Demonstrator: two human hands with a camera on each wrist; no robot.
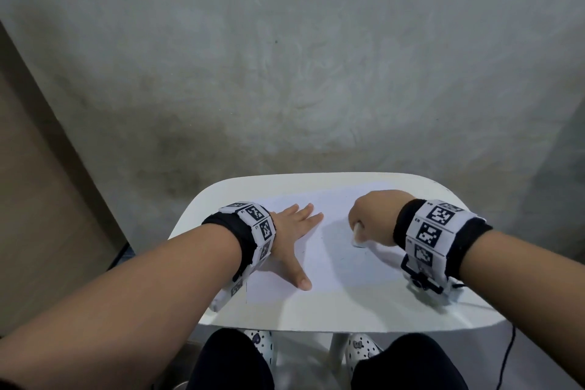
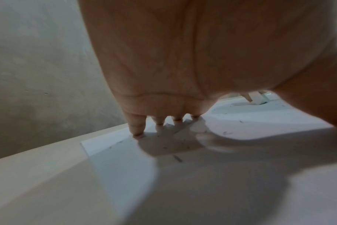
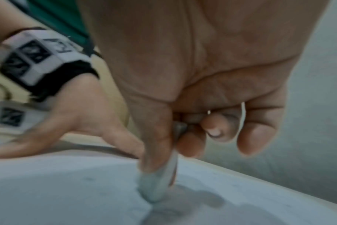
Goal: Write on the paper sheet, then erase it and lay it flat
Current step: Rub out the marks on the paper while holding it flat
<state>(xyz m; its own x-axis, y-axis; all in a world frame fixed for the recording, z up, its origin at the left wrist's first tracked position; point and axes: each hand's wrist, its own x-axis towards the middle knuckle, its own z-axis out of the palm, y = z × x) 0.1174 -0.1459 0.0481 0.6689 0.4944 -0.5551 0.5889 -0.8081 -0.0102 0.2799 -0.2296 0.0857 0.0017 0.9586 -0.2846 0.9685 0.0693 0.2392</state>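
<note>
A white paper sheet (image 1: 329, 263) lies on the small white table (image 1: 316, 317). My left hand (image 1: 294, 231) lies flat on the sheet's left part, fingers spread and straight, and in the left wrist view its fingertips (image 2: 138, 132) press the paper sheet (image 2: 121, 167). My right hand (image 1: 370, 215) pinches a white eraser (image 1: 357, 236) whose lower end touches the sheet. The right wrist view shows the eraser (image 3: 160, 182) between thumb and fingers, pressed onto the paper sheet (image 3: 67, 190) over a faint grey smudge. Small dark eraser crumbs dot the paper.
The table stands against a grey concrete wall (image 1: 285, 57). A brown panel (image 1: 38, 199) is at the left. My knees and patterned shoes (image 1: 361, 348) show below the table's near edge, and a black cable (image 1: 506, 355) hangs at the right.
</note>
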